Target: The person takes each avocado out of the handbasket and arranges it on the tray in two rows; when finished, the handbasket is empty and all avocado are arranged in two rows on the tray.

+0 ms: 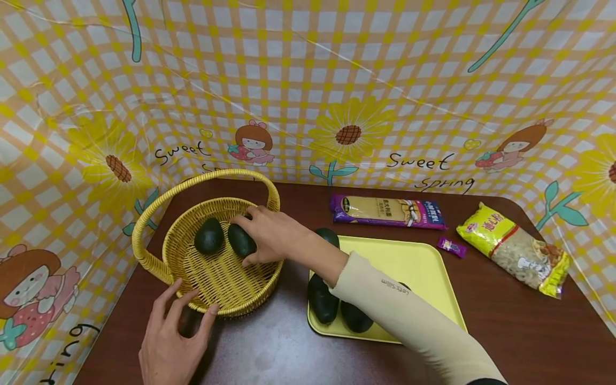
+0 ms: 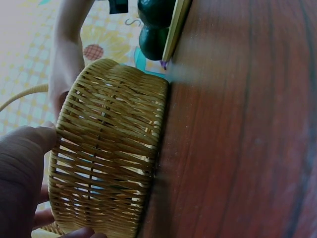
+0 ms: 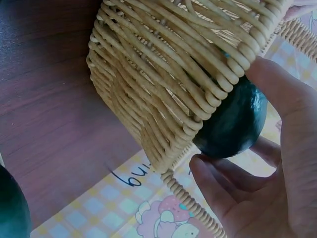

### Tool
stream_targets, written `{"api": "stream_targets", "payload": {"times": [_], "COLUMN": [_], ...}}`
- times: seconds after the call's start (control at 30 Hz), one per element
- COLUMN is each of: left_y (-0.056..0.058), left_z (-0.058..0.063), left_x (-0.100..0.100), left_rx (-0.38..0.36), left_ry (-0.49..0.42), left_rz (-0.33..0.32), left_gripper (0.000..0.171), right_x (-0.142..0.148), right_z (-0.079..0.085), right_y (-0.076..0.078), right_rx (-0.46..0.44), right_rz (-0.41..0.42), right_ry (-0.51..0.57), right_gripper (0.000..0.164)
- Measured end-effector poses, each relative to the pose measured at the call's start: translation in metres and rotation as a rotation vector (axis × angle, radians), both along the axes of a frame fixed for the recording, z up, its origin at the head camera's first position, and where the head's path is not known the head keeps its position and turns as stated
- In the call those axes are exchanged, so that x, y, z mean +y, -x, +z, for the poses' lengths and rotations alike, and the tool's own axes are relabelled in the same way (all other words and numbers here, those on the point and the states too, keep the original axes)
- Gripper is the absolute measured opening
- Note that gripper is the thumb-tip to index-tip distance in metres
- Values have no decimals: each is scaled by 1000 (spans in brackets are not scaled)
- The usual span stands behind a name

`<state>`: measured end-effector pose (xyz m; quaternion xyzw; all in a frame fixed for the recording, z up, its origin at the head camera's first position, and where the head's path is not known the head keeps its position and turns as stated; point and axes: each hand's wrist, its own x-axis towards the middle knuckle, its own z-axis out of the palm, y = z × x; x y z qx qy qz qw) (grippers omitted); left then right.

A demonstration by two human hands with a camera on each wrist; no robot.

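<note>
A round yellow wicker basket (image 1: 226,289) with a tall arched handle stands at the left of the table. Inside it lies one dark green avocado (image 1: 209,236). Beside that one, my right hand (image 1: 267,230) holds a second avocado (image 1: 240,241) within the basket's far right side, thumb and fingers around it. The right wrist view shows this avocado (image 3: 233,121) at the woven rim, between thumb and fingers. My left hand (image 1: 173,334) has its fingers spread, with fingertips right at the basket's near left rim. In the left wrist view its thumb (image 2: 37,136) lies against the rim.
A yellow tray (image 1: 418,262) right of the basket bears several avocados (image 1: 323,299), partly hidden under my right forearm. Behind it lies a purple pasta packet (image 1: 385,211). Further right are a small purple wrapped item (image 1: 451,247) and a yellow-ended pasta bag (image 1: 515,250). Checked cloth surrounds the table.
</note>
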<state>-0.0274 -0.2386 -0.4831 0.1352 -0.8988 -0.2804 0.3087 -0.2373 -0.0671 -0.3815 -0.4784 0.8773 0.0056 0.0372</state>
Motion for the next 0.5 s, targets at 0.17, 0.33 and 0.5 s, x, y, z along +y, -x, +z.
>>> {"api": "stream_targets", "payload": {"times": [0.17, 0.33, 0.5], "left_y": [0, 0, -1], "left_z": [-1, 0, 0], "left_x": [0, 0, 1], "left_rx": [1, 0, 2], "left_ry": [0, -1, -2], "left_rz": [-2, 5, 5], "left_gripper": [44, 44, 44], "right_x": [6, 12, 19], "right_z": [3, 7, 12], "right_y": [-1, -3, -4], "right_rx": [3, 6, 4], "right_rz": [3, 11, 17], "right_ry": [13, 37, 50], "right_gripper": [98, 97, 97]}}
